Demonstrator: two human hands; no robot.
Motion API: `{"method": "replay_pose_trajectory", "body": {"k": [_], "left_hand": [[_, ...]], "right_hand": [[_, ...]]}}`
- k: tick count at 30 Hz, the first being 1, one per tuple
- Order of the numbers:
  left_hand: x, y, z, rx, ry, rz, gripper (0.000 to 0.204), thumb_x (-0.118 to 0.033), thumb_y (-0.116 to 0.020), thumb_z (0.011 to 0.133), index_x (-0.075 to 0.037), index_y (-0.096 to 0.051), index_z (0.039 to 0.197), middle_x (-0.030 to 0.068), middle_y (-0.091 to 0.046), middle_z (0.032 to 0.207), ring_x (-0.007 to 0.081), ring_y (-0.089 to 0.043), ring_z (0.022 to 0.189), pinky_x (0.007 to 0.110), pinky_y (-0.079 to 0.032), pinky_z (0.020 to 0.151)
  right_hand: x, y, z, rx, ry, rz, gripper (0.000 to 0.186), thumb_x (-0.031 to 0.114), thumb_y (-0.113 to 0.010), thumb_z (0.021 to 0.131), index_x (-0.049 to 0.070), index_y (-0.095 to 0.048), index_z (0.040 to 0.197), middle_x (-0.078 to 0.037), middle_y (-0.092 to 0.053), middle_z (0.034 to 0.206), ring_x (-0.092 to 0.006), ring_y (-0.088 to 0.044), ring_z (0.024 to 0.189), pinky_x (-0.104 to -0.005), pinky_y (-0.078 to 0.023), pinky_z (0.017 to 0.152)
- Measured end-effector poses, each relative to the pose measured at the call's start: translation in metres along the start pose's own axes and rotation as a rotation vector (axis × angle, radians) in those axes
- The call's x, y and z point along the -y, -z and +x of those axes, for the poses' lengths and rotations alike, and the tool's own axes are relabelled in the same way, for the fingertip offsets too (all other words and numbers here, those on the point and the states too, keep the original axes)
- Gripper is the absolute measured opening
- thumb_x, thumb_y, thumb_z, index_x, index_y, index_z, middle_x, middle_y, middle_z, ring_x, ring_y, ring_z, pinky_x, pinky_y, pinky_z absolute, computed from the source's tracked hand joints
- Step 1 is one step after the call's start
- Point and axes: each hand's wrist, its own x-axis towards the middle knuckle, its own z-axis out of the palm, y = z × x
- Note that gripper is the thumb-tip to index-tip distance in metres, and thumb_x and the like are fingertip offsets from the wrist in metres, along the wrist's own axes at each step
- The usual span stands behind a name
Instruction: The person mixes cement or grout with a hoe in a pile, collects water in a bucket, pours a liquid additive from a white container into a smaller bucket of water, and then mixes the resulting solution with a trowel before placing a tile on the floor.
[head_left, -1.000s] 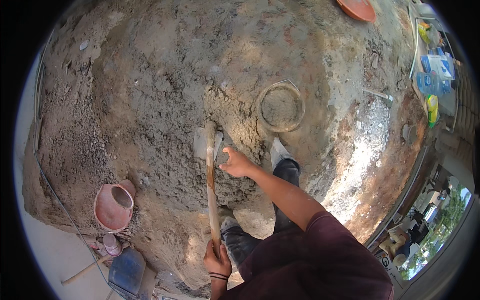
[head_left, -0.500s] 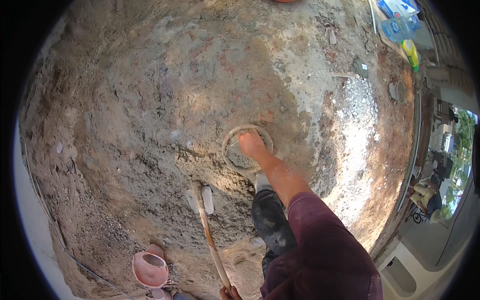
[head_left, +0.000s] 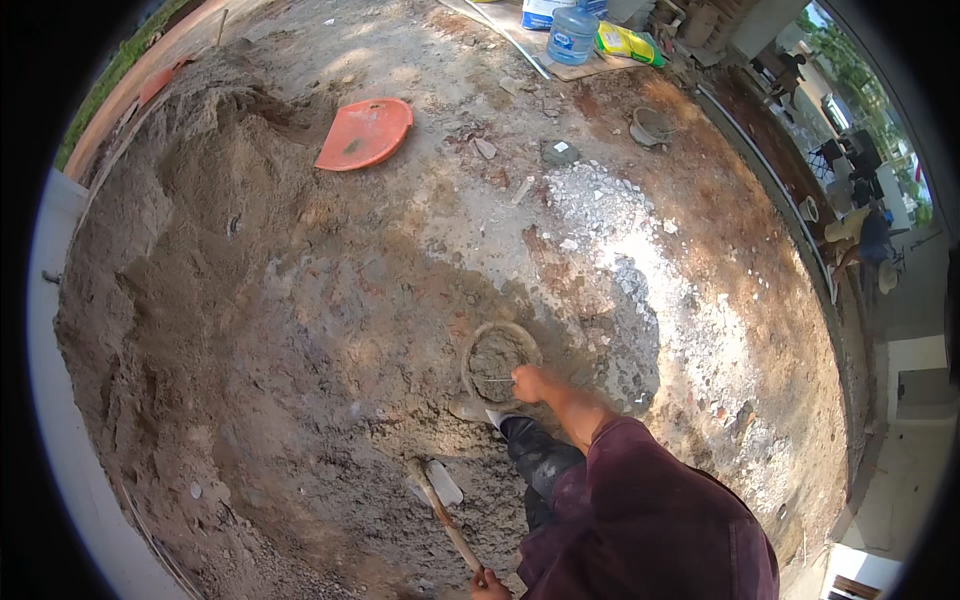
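A round bucket [head_left: 467, 362] with a mud-caked rim stands on the ground just beyond my boot [head_left: 497, 416]. Wet grey mortar [head_left: 497, 355] fills it. My right hand [head_left: 531, 384] is closed at the bucket's right side, on the thin wire handle [head_left: 492, 380] that crosses the opening. At the lower edge, my left hand [head_left: 488, 586] wraps round the wooden shaft of a hoe [head_left: 452, 527]. The hoe's head rests in the wet mix left of my leg, its pale blade [head_left: 445, 483] partly showing.
A mound of sand [head_left: 190, 190] rises at the far left. Near it lies an orange scoop-shaped tray [head_left: 368, 135]. White gravel [head_left: 610, 205] spreads to the right, with a second bucket [head_left: 652, 127] beyond. A water jug [head_left: 572, 37] and a yellow bag [head_left: 630, 44] sit at the back.
The view has tilted up, bringing the sand mound and orange tray into sight. My right hand has shifted from over the bucket's middle to its right side. My left hand still holds the hoe.
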Motion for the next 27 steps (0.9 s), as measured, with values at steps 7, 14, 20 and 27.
{"method": "replay_pose_trajectory", "body": {"k": [7,14,20,27], "left_hand": [[-0.046,-0.004,-0.013,-0.202,-0.374,0.454,0.044,-0.039,-0.062,0.098,-0.005,-0.063,0.128,0.0216,-0.068,0.113,0.0359,-0.063,0.103,0.047,-0.048,0.095],[-0.11,-0.033,-0.035,-0.212,-0.566,0.751,0.043,-0.041,-0.065,0.097,-0.003,-0.065,0.118,0.0191,-0.068,0.099,0.0329,-0.065,0.09,0.045,-0.05,0.085],[-0.183,-0.033,-0.045,-0.264,-0.674,1.033,0.043,-0.043,-0.067,0.095,-0.001,-0.067,0.109,0.0169,-0.067,0.087,0.0304,-0.066,0.079,0.043,-0.052,0.076],[-0.253,-0.088,-0.075,-0.339,-0.588,1.381,0.046,-0.045,-0.069,0.093,0.001,-0.069,0.099,0.0143,-0.067,0.074,0.0274,-0.067,0.067,0.041,-0.054,0.066]], "right_hand": [[-0.125,-0.053,-0.158,-0.413,-0.163,0.278,0.028,0.021,-0.063,0.083,-0.005,-0.069,0.093,-0.029,-0.066,0.083,-0.0455,-0.061,0.074,-0.0531,-0.05,0.073],[-0.226,-0.093,-0.369,-0.395,-0.49,0.171,0.027,0.022,-0.06,0.092,-0.003,-0.071,0.093,-0.024,-0.066,0.083,-0.0328,-0.062,0.071,-0.0529,-0.048,0.07],[-0.271,-0.17,-0.503,-0.481,-1.099,0.784,0.04,0.031,-0.061,0.092,-0.008,-0.069,0.092,-0.023,-0.067,0.112,-0.034,-0.068,0.093,-0.047,-0.054,0.075],[-0.274,-0.342,-0.67,-0.786,-1.901,1.146,0.056,0.035,-0.066,0.094,-0.002,-0.055,0.134,-0.019,-0.067,0.127,-0.0381,-0.066,0.114,-0.0422,-0.054,0.089]]}}
